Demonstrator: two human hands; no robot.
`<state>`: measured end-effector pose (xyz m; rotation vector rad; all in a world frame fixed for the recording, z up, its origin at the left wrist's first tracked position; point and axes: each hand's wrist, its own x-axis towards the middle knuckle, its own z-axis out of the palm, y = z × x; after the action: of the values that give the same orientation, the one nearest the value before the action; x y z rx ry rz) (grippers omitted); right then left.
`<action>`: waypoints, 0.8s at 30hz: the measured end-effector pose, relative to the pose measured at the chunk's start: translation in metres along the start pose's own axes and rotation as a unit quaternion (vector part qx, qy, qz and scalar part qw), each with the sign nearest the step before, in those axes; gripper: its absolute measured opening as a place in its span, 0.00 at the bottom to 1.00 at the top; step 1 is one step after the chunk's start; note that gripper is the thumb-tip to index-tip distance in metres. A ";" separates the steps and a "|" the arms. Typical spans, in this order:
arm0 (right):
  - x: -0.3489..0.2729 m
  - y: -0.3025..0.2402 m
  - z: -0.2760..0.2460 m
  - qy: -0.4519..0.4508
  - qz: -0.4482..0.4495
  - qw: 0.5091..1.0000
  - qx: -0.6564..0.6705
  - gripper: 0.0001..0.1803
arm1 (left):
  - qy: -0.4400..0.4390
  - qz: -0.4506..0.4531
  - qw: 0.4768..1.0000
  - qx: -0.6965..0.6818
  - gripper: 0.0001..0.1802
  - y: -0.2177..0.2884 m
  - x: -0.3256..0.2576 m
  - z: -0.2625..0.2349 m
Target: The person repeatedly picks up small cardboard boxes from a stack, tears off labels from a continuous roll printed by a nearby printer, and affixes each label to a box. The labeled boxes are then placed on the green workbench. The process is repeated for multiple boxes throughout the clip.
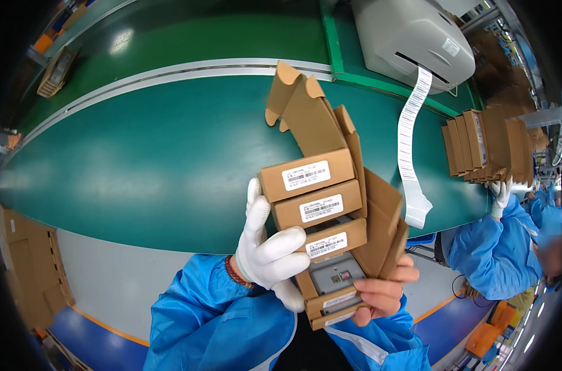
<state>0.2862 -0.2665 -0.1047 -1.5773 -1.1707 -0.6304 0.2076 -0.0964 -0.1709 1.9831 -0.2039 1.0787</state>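
Note:
A row of several open brown cardboard boxes is held together over the near edge of the green table. Each has a white printed label on its front, and the raised lids overlap toward the far right. My left hand, in a white glove, wraps round the left side of the row with its fingers across the fronts. My right hand, bare-fingered, grips the nearest boxes from the right. A flat grey device lies inside one near box. The contents of the far boxes are mostly hidden.
A pale grey label printer stands at the far right, a long strip of labels hanging from it across the table. Beyond the strip are more cardboard boxes, touched by a co-worker's gloved hand. A small box sits far left.

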 end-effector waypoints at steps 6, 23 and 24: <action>-0.027 -0.010 0.000 0.108 -0.027 0.992 -0.054 0.14 | -0.001 -0.023 0.999 -0.029 0.31 0.000 -0.005 0.001; 0.050 0.015 -0.001 -0.256 0.092 0.962 -0.031 0.31 | 0.103 0.062 0.992 -0.022 0.26 -0.010 0.002 0.015; 0.052 0.018 -0.001 -0.290 0.092 0.952 -0.024 0.33 | 0.101 0.057 0.993 -0.025 0.25 -0.009 -0.001 0.015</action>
<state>0.3226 -0.2481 -0.0679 -1.9572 -1.4094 -0.0622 0.2213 -0.1022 -0.1810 1.8215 -0.2339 1.3269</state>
